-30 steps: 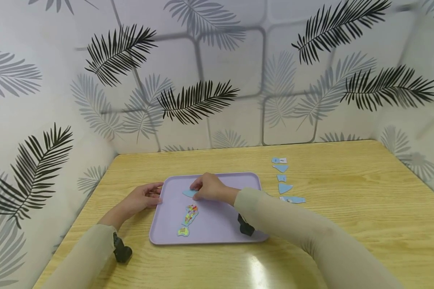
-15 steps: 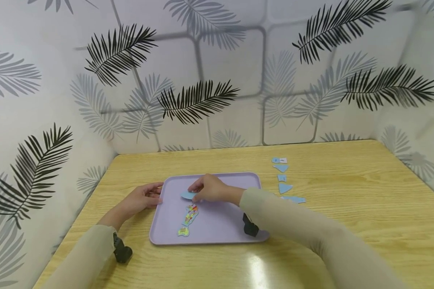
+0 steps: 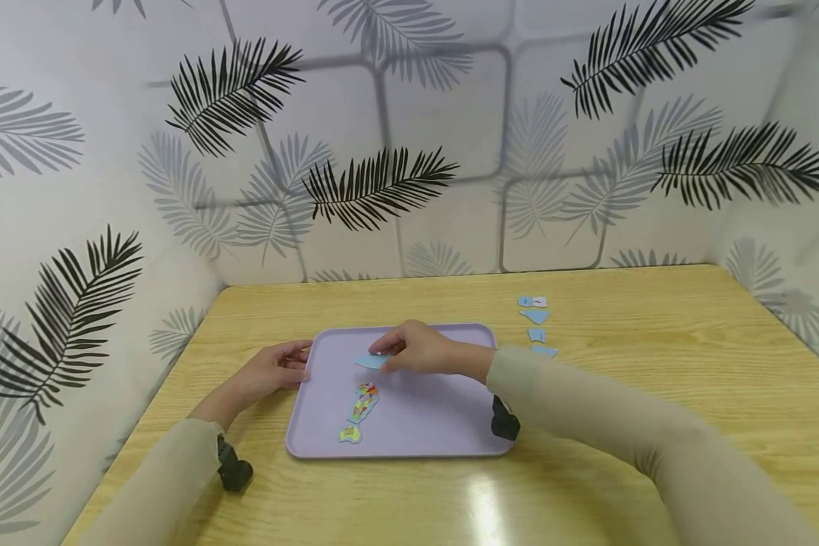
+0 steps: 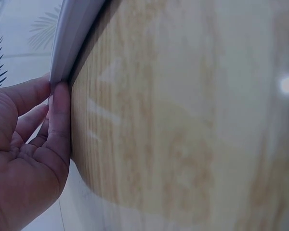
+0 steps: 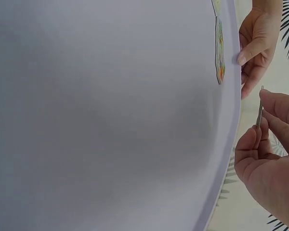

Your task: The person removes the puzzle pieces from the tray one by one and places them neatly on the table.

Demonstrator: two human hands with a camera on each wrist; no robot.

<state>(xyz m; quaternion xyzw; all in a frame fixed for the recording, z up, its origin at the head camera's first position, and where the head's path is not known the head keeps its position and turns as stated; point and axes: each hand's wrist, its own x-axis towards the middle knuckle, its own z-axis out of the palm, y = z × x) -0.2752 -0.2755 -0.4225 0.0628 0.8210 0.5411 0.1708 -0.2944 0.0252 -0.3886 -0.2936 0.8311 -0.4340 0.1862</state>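
Observation:
My right hand [image 3: 419, 349] pinches a flat light-blue puzzle piece [image 3: 371, 361] between thumb and fingers, over the back of a lilac tray [image 3: 437, 425]. The right wrist view has that piece [image 5: 260, 108] edge-on, raised off the tray. My left hand [image 3: 266, 375] holds the tray's left rim; its thumb [image 5: 254, 49] lies on the rim, with the other fingers lower on the outer side. Inside the tray, a multicoloured scaly-patterned puzzle piece [image 3: 364, 402] joins or nearly meets a small yellow piece [image 3: 350, 433], both lying flat.
To the right of the tray, several light-blue puzzle pieces [image 3: 535, 316] lie in a column on the wooden table [image 3: 655, 341]. My right sleeve [image 3: 566, 394] covers part of that area. A leaf-patterned wall [image 3: 444, 220] stands behind the table.
My right hand has shifted slightly right and lifted the light-blue piece. Its sleeve now hides the lowest piece in the column. The left hand stays at the rim; the view has shifted slightly.

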